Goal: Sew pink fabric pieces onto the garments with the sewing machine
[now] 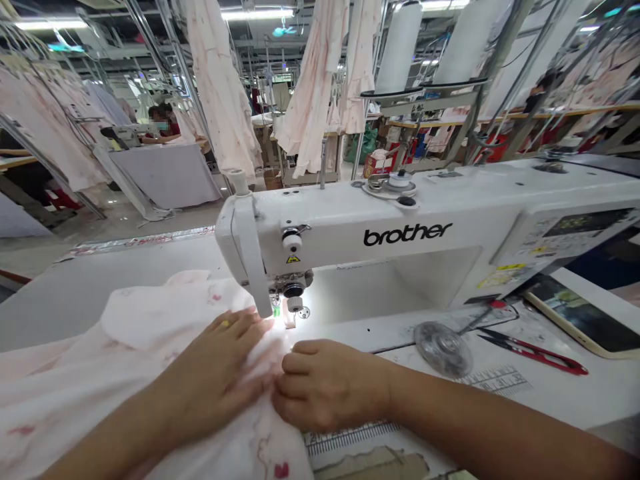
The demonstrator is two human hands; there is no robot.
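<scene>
Pale pink printed fabric [145,327] spreads over the left part of the table and runs up to the needle area of a white sewing machine [325,220]. My left hand [230,360] lies flat on this fabric, its fingers stretched toward the lit presser foot. A yellow ring shows on one finger. My right hand [330,387] is just right of it, fingers curled and pressed together on the fabric edge in front of the needle. The machine's head partly hides the left fingertips, and bright light washes out the stitching spot.
Right of my right arm lie red-handled thread snips [540,352], a clear round dish [444,348] and a phone [585,313]. A ruler scale [350,437] marks the table's front. Thread cones [399,50] stand behind the machine. Garments [220,80] hang beyond, and a person [163,123] sits far left.
</scene>
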